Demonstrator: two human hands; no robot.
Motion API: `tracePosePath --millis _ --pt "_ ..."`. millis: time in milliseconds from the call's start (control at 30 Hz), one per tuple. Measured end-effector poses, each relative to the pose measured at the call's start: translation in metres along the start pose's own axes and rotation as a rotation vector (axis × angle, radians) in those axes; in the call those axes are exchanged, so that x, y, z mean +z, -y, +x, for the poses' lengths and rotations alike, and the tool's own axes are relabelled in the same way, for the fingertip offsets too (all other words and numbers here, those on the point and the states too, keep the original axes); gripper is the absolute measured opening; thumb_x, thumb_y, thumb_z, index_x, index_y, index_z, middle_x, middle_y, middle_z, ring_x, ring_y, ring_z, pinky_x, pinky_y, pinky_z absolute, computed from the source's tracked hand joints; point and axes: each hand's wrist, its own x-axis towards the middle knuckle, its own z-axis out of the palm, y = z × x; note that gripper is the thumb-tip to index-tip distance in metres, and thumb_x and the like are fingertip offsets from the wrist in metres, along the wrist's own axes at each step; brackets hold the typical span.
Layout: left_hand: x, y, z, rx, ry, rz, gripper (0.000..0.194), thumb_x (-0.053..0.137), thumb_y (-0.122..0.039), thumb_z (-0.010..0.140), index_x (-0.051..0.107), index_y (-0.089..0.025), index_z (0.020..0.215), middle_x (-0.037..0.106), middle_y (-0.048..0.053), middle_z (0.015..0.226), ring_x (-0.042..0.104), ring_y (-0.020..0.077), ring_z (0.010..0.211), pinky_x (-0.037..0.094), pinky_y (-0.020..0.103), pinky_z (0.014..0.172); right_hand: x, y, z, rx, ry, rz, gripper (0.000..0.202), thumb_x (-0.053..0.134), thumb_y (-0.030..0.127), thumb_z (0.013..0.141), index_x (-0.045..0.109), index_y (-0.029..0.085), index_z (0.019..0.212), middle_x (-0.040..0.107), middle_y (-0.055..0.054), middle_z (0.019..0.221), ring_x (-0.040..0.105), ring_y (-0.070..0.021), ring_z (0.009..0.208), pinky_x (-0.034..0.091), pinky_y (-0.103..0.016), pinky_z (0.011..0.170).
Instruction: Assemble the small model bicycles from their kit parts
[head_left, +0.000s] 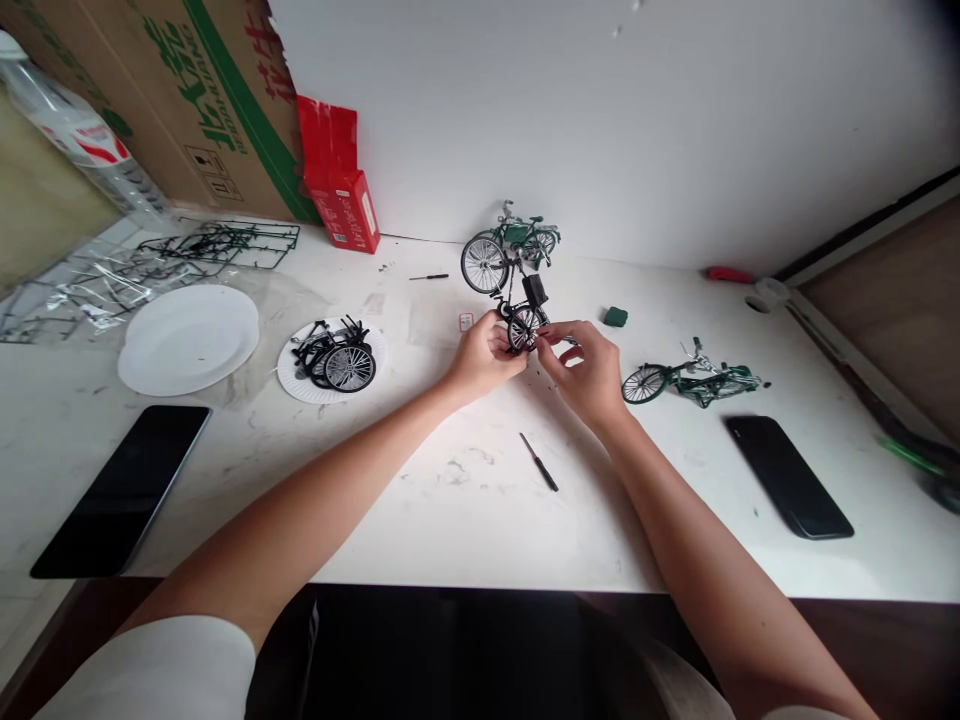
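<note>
Between my hands, above the middle of the table, is a black model bicycle (pixel 523 325) with spoked wheels and a dark basket (pixel 535 290). My left hand (pixel 486 358) is closed around its lower left side. The fingers of my right hand (pixel 585 365) pinch at its wheel from the right; any small part between the fingertips is hidden. Just behind stands a green model bicycle (pixel 525 238), partly overlapped by the black one. Another green model bicycle (pixel 691 378) lies to the right of my right hand. A small screwdriver (pixel 538 462) rests between my forearms.
At left, a paper plate (pixel 289 372) bears black bicycle parts (pixel 337 358), near white plates (pixel 187 340) and plastic part frames (pixel 232 243). Phones lie at left (pixel 124 490) and right (pixel 789 475). Behind stand a red box (pixel 341 205), a carton (pixel 180 90) and a bottle (pixel 82 135).
</note>
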Motion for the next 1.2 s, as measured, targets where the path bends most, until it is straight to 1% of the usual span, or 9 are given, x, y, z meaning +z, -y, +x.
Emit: tracePosePath --millis 167,300,400,700,800,933,1067,1133,1200 --pt "-0.001 -0.002 0.000 0.022 0.012 0.015 0.051 0.090 -0.010 0.070 0.060 -0.020 0.110 0.075 0.002 0.089 0.075 0.0158 0.081 0.059 0.027 0.076 0.000 0.002 0.000 0.006 -0.004 -0.004 0.016 0.072 0.033 0.097 0.080 0.023 0.106 0.081 -0.009 0.104 0.075 -0.0247 0.092 0.063 -0.038 0.066" --pt "-0.001 -0.002 0.000 0.025 0.016 0.018 0.049 0.089 -0.011 0.072 0.060 -0.020 0.110 0.075 0.002 0.088 0.075 0.0160 0.082 0.059 0.027 0.077 0.001 0.002 0.000 0.023 -0.011 -0.006 0.017 0.072 0.036 0.097 0.080 0.023 0.105 0.081 -0.009 0.104 0.075 -0.0246 0.092 0.063 -0.038 0.066" --pt "-0.001 -0.002 0.000 0.023 0.019 0.018 0.051 0.091 -0.012 0.070 0.060 -0.020 0.110 0.075 0.002 0.088 0.075 0.0164 0.082 0.059 0.028 0.076 0.001 0.001 0.000 0.031 -0.008 0.000 0.017 0.072 0.036 0.096 0.080 0.023 0.105 0.081 -0.009 0.104 0.075 -0.0242 0.091 0.063 -0.038 0.066" --pt "-0.002 -0.002 0.000 0.037 0.020 0.042 0.051 0.088 -0.007 0.069 0.061 -0.020 0.110 0.074 0.001 0.087 0.074 0.0152 0.080 0.059 0.026 0.075 0.002 0.003 -0.001 0.071 -0.012 0.008 0.016 0.074 0.036 0.094 0.080 0.023 0.102 0.082 -0.009 0.103 0.075 -0.0254 0.092 0.061 -0.038 0.066" --pt "-0.002 -0.001 0.000 0.037 0.021 0.047 0.051 0.090 -0.009 0.068 0.062 -0.020 0.109 0.074 0.001 0.087 0.074 0.0151 0.080 0.059 0.025 0.074 0.001 0.002 0.000 0.087 0.019 0.002 0.017 0.074 0.038 0.095 0.080 0.023 0.101 0.082 -0.009 0.103 0.075 -0.0259 0.093 0.059 -0.037 0.063" --pt "-0.003 -0.002 0.000 0.027 0.019 0.043 0.051 0.092 -0.010 0.067 0.062 -0.020 0.108 0.074 0.001 0.087 0.074 0.0157 0.080 0.060 0.027 0.075 -0.002 -0.002 0.003 0.009 0.073 -0.051 0.017 0.072 0.039 0.099 0.079 0.025 0.104 0.080 -0.010 0.101 0.072 -0.0286 0.097 0.057 -0.038 0.060" --pt "-0.002 -0.003 0.000 0.031 0.026 0.043 0.049 0.091 -0.009 0.068 0.065 -0.018 0.109 0.074 0.002 0.086 0.073 0.0161 0.079 0.060 0.027 0.075 -0.007 -0.002 0.005 -0.098 0.129 -0.107 0.012 0.069 0.034 0.101 0.079 0.027 0.104 0.078 -0.010 0.099 0.068 -0.0300 0.098 0.059 -0.043 0.067" --pt "-0.002 -0.003 0.000 0.034 0.027 0.052 0.049 0.089 -0.009 0.070 0.067 -0.017 0.112 0.074 0.002 0.086 0.073 0.0162 0.079 0.061 0.027 0.075 -0.010 -0.002 0.006 -0.117 0.171 -0.125 0.011 0.069 0.032 0.101 0.078 0.027 0.104 0.077 -0.010 0.099 0.066 -0.0306 0.097 0.060 -0.045 0.069" --pt "-0.002 -0.003 0.000 0.038 0.030 0.054 0.047 0.087 -0.010 0.073 0.070 -0.017 0.116 0.075 0.002 0.086 0.074 0.0167 0.079 0.062 0.028 0.077 -0.012 -0.002 0.007 -0.121 0.181 -0.141 0.012 0.070 0.033 0.101 0.079 0.028 0.106 0.077 -0.010 0.104 0.065 -0.0319 0.101 0.060 -0.046 0.069"
